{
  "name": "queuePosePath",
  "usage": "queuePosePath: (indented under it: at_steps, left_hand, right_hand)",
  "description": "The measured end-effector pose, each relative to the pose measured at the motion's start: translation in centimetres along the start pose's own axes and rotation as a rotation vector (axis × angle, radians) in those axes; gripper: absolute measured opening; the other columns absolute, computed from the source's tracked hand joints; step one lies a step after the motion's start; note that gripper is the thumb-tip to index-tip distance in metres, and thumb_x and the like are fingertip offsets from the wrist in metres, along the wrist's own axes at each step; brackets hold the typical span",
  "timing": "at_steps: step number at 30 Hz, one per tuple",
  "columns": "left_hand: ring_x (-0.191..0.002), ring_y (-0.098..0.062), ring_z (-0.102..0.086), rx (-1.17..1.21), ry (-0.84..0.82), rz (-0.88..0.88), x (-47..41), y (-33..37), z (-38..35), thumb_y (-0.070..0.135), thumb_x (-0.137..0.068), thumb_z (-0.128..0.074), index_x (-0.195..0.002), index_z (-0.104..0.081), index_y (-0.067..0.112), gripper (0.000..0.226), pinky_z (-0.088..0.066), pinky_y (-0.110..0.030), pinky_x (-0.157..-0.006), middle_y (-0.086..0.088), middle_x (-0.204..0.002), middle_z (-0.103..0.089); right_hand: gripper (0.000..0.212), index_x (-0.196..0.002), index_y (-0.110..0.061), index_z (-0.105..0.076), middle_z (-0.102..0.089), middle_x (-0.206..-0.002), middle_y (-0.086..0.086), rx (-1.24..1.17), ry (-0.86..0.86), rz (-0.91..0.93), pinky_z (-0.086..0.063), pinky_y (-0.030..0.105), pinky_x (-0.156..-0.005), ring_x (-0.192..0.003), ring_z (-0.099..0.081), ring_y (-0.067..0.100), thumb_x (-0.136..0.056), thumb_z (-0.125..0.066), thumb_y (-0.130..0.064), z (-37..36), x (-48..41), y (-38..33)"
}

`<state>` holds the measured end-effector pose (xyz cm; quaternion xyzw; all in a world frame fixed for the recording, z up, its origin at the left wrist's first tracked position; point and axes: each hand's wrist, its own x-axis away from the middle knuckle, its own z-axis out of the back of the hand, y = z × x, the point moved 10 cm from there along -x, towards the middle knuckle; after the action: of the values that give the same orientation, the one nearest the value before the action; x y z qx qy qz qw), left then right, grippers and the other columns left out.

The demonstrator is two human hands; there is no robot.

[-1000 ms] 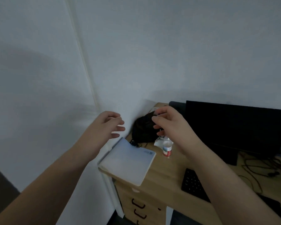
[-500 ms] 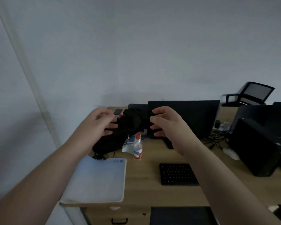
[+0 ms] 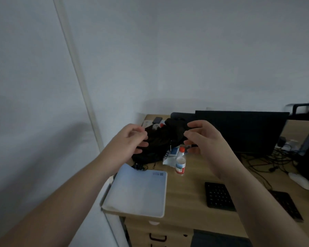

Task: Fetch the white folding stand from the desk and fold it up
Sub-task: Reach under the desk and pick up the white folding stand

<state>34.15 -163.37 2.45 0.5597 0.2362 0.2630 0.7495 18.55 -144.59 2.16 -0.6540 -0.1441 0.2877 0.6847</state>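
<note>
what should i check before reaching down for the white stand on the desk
1. Left hand free: ok, fingers curled loosely, holding nothing.
2. Right hand free: ok, open and holding nothing.
3. White folding stand in view: ok, lying flat at the desk corner, below both hands.
4. Top of the stand clear: ok, nothing lies on it; a black cable touches its far edge.
5. Neighbours apart: ok, the water bottle stands upright just past the stand's far right corner, and the keyboard lies to the right.
6. Stand overhanging the desk edge: cannot tell.
</note>
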Motion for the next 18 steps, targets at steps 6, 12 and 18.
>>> queuePosePath:
  at_steps: [6,12,18]
  left_hand:
    - [-0.102,-0.020,-0.076,0.075,0.051,0.044,1.5,-1.4,-0.1,0.023,-0.102,-0.060,-0.111,-0.064,0.019,0.011,-0.058,-0.033,-0.084,-0.007,-0.113,-0.075]
    - [-0.102,-0.017,-0.076,0.067,0.012,-0.049,2.8,2.2,0.3,0.026,-0.102,-0.060,-0.112,-0.064,0.020,0.012,-0.059,-0.035,-0.087,-0.005,-0.116,-0.074]
    - [-0.102,-0.018,-0.076,0.073,-0.055,-0.074,4.2,2.8,1.2,0.025,-0.103,-0.059,-0.118,-0.063,0.017,0.017,-0.058,-0.030,-0.081,-0.008,-0.119,-0.073]
  right_hand:
    - [0.026,-0.125,-0.017,-0.063,-0.072,-0.104,0.004,0.006,-0.021,-0.018,-0.064,0.040,-0.083,-0.098,-0.074,0.024,-0.099,-0.066,-0.016,-0.2,1.3,0.2]
    - [0.025,-0.123,-0.021,-0.063,-0.073,-0.103,0.001,0.031,-0.023,0.019,-0.065,0.040,-0.084,-0.099,-0.074,0.023,-0.098,-0.067,-0.019,0.1,3.6,-3.8]
    - [0.026,-0.123,-0.021,-0.063,-0.073,-0.105,0.003,0.037,0.035,0.023,-0.064,0.043,-0.086,-0.099,-0.074,0.022,-0.098,-0.067,-0.020,-1.0,6.3,-5.0]
